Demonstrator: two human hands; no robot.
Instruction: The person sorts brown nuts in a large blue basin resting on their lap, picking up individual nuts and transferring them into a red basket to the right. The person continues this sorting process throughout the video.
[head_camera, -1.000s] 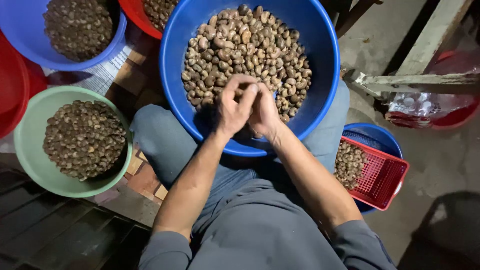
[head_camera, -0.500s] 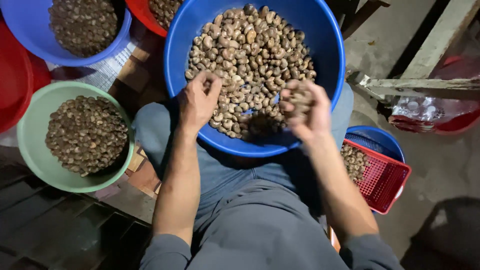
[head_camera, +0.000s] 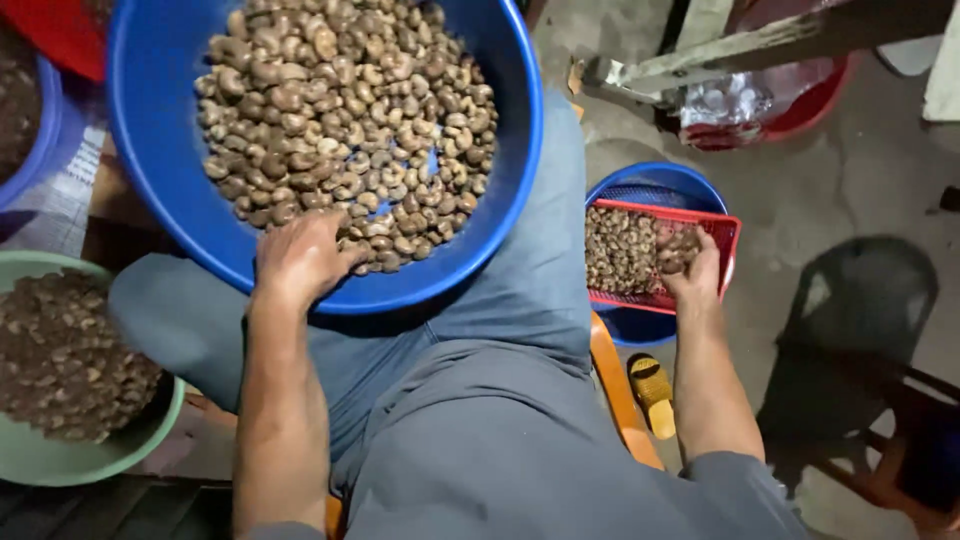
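A large round blue basin (head_camera: 170, 200) rests on the person's lap, heaped with brownish, curved nuts (head_camera: 340, 110); bare blue shows along its near and left wall. To the right, lower down, a small red mesh basket (head_camera: 725, 235) holds more of the nuts and sits tilted in a smaller blue bowl (head_camera: 650, 180).

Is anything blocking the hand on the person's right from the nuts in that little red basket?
Nothing visible. The right hand already rests over the red basket, fingers on the nuts inside. The left hand lies in the big blue basin, well apart.
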